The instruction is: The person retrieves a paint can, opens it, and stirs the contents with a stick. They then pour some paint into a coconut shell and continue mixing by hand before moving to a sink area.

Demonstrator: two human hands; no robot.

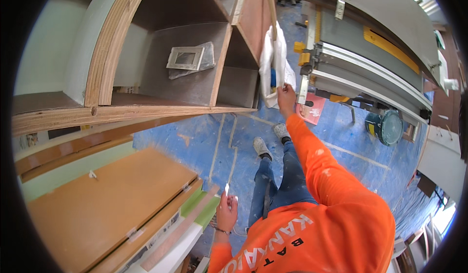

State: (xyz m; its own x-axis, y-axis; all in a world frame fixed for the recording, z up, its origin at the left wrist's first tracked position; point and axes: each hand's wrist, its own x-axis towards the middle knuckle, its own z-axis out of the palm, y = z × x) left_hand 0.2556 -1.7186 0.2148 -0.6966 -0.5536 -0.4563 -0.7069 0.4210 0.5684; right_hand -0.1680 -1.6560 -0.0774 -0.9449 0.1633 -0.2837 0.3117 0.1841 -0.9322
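Note:
My right hand reaches forward and pinches the edge of a white bag. The bag hangs at the corner of a wooden cabinet, and something blue shows within its folds. Low in front of my body, my left hand is closed on a small white piece that sticks up past the fingers. Its exact kind is too small to make out. Inside an open cabinet compartment lies a pale rectangular frame on a clear plastic packet.
A table saw with metal rails stands to the right, a dark bucket below it. Orange-brown boards fill the lower left. Blue sheeting with tape lines covers the floor; a pink sheet lies near the saw.

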